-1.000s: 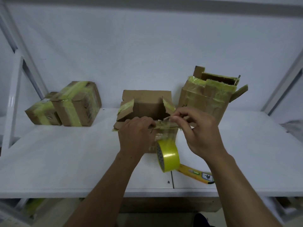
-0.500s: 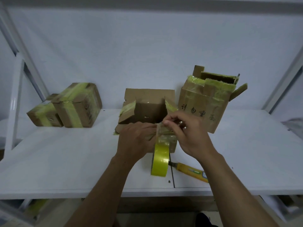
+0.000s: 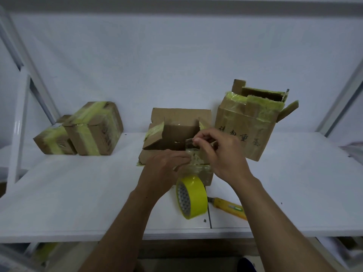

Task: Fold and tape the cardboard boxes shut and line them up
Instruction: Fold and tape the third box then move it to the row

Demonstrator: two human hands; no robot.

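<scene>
**Two boxes taped, two open**

On the desk (image 3: 78,193), the tall box (image 3: 245,138) is gaping at right and two taped boxes (image 3: 94,130) are sitting at left. I'm closing the middle box (image 3: 176,132): left hand (image 3: 163,171) gripping its near flap, right hand (image 3: 222,156) pinching tape (image 3: 189,142) above the roll (image 3: 193,197).

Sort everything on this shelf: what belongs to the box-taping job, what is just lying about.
Job:
open middle box
tape strip, pinched by left hand and right hand
yellow tape roll
large taped box, small taped box, at left
tall box at right, top open
yellow cutter, untouched, probably for the tape

Lying about:
pale thing at the right edge, too cut off to identify
</scene>
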